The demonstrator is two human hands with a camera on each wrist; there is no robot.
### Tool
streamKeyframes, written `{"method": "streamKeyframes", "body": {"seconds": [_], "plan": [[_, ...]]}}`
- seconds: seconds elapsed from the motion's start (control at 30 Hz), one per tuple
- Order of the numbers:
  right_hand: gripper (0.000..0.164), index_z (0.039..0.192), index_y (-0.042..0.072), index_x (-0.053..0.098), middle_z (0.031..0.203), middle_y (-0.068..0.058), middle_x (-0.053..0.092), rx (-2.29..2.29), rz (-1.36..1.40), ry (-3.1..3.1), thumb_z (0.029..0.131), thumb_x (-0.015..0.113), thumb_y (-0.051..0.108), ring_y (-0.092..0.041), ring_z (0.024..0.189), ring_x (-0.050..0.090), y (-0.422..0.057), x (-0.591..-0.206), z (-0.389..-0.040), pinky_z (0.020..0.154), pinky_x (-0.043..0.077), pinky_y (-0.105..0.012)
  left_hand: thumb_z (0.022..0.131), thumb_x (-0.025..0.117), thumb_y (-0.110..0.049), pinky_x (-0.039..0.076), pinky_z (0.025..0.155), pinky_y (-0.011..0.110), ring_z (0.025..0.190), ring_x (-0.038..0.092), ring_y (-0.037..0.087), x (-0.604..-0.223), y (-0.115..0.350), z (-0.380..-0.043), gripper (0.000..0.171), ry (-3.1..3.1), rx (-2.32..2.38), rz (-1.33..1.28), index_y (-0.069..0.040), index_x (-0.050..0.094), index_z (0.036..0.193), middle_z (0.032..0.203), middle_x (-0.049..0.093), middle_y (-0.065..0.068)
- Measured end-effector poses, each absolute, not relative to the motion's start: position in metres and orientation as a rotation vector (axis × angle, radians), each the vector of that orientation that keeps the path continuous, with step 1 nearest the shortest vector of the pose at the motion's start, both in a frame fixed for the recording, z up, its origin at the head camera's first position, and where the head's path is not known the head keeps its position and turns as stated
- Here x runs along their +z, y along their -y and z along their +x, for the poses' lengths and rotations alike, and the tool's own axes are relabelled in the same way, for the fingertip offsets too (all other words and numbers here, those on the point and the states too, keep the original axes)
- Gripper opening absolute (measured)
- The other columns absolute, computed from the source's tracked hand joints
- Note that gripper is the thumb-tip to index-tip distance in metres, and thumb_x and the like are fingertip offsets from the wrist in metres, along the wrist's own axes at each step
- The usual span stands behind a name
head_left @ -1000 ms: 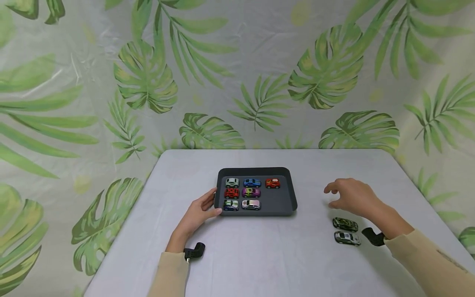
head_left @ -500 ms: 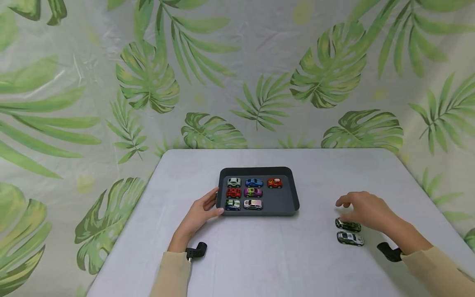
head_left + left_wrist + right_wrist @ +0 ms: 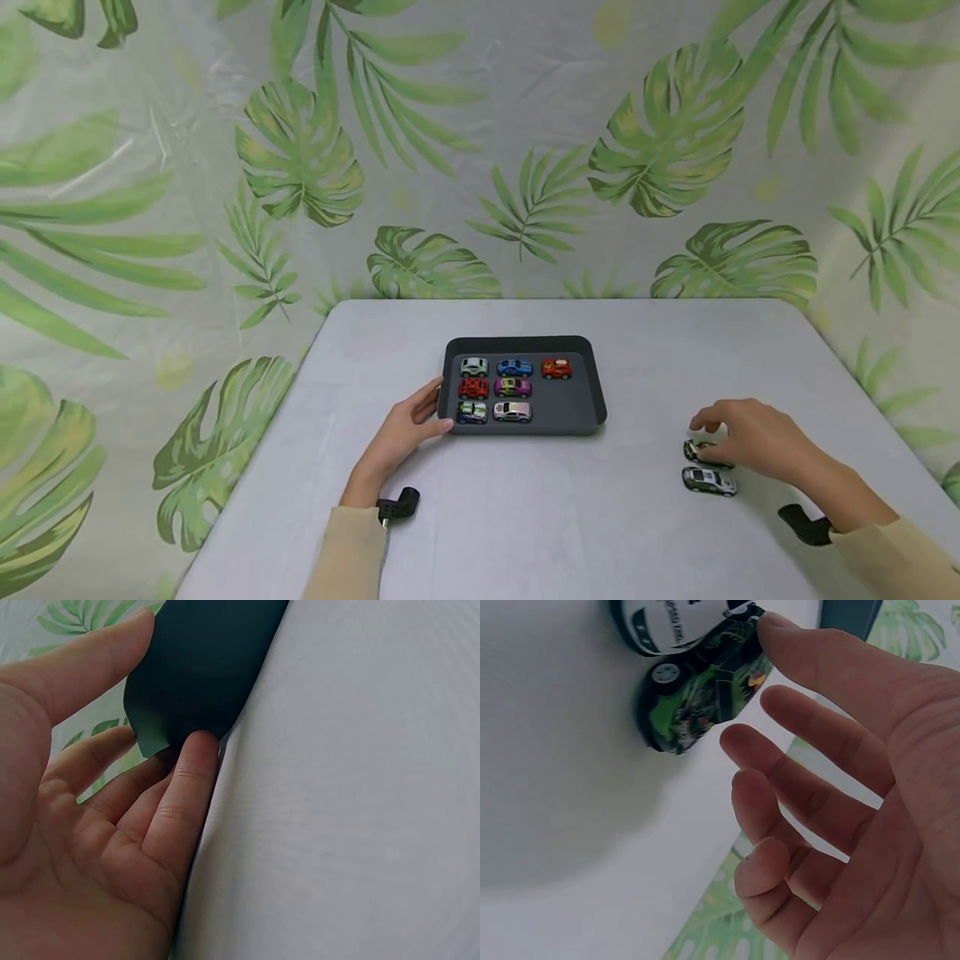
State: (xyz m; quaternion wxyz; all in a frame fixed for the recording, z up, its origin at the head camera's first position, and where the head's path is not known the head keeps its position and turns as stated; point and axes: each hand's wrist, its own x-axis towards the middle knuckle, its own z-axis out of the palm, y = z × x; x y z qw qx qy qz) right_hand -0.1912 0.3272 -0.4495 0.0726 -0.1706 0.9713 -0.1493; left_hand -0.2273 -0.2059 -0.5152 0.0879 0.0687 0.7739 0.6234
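My left hand point(image 3: 405, 429) rests against the left side and near-left corner of a dark grey tray point(image 3: 562, 429), thumb and fingers touching its outside wall. Also visible in the left wrist view is the tray's dark wall point(image 3: 202, 667), between thumb and fingertips. My right hand point(image 3: 757, 437) is at a green camouflage toy car point(image 3: 692, 450). In the right wrist view, the thumb tip meets that car's edge, while the other loosely bent fingers point(image 3: 750, 746) stay a small gap away. Beside it lies a silver-white toy car point(image 3: 708, 481), nearer the person.
Several toy cars stand in rows in the tray: white point(image 3: 474, 367), blue point(image 3: 515, 367), red point(image 3: 557, 368), purple point(image 3: 512, 387) and pink-white point(image 3: 512, 411) among them. The white table point(image 3: 555, 508) meets a leaf-print curtain point(image 3: 555, 150) at the back.
My right hand has moved right and down toward the person, from above the table to the green camouflage car. The left hand has stayed at the tray.
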Motion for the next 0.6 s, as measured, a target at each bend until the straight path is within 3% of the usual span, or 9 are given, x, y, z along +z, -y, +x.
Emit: {"method": "streamKeyframes", "body": {"seconds": [0.3,0.6], "plan": [[0.039,0.105,0.018,0.077,0.091,0.008,0.067,-0.477,-0.486,-2.905,0.074,0.088,0.038,-0.011,0.077,0.059,-0.336,-0.459,-0.186,0.057,0.046,-0.031,0.085,0.083,-0.017,0.037,0.112,0.040,0.143,0.039,0.023,-0.516,0.206,-0.229,0.084,-2.284,1.865,0.205,-0.027,0.039,0.156,0.158,0.037,0.010],[0.038,0.103,0.017,0.077,0.087,0.010,0.065,-0.497,-0.503,-2.915,0.073,0.089,0.038,-0.009,0.074,0.057,-0.337,-0.465,-0.187,0.056,0.045,-0.031,0.086,0.083,-0.020,0.039,0.111,0.034,0.142,0.041,0.019,-0.516,0.206,-0.227,0.082,-2.296,1.859,0.210,-0.031,0.041,0.155,0.157,0.039,0.005]]}}
